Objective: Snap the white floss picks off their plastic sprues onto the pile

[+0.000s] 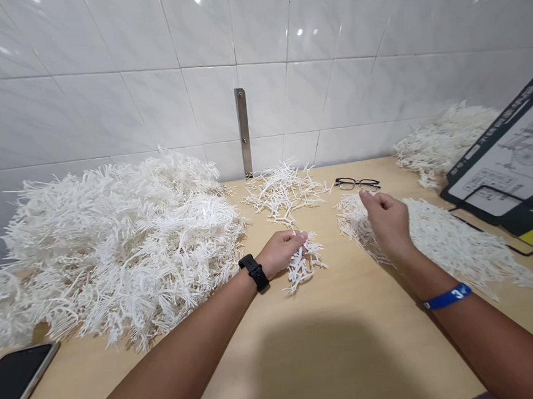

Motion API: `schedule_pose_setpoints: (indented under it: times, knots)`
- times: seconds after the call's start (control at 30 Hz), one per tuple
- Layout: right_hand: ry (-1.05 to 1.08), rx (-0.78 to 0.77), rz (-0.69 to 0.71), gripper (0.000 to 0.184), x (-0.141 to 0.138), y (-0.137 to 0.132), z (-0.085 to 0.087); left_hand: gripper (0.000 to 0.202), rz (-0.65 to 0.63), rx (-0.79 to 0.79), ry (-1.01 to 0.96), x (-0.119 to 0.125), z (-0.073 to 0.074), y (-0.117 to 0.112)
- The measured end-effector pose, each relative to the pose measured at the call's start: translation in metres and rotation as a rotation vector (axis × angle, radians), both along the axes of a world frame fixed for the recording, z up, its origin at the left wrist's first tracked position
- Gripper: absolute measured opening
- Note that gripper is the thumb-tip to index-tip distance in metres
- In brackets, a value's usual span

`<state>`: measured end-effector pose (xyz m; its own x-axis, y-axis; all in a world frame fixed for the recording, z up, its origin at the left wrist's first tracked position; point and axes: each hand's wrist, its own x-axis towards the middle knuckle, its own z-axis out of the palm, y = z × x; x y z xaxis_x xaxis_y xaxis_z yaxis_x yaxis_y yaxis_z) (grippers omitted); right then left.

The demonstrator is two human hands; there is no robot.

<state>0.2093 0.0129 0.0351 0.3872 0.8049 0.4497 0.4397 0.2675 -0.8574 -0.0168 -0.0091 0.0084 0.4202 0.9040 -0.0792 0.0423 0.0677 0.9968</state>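
Observation:
My left hand [283, 251], with a black watch band on its wrist, pinches a small bunch of white branching plastic twigs [302, 271] just above the wooden table. My right hand [387, 219] is curled with thumb and forefinger pressed together; whatever they pinch is too small or hidden to make out. Below and behind that hand a flat spread of white strands [458, 240] lies on the table. A big heap of white branching pieces [127, 247] fills the left side. Farther back, between the hands, sits a smaller loose pile of bare white twigs [287, 192].
Folded black-framed glasses [356, 184] lie near the tiled wall [258, 34]. A phone [18, 385] rests at the front left. On the right a dark printed box or board [512, 155] leans beside another white heap [446, 136]. A metal strip [243, 130] is screwed to the wall.

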Motion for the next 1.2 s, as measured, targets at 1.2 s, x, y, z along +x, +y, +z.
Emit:
schedule_pose_setpoints:
  times: [1.2]
  knots:
    - [0.155,-0.340,0.760,0.059,-0.027,-0.005,-0.020,0.048,-0.043,-0.003,0.051,0.001,0.005,-0.003]
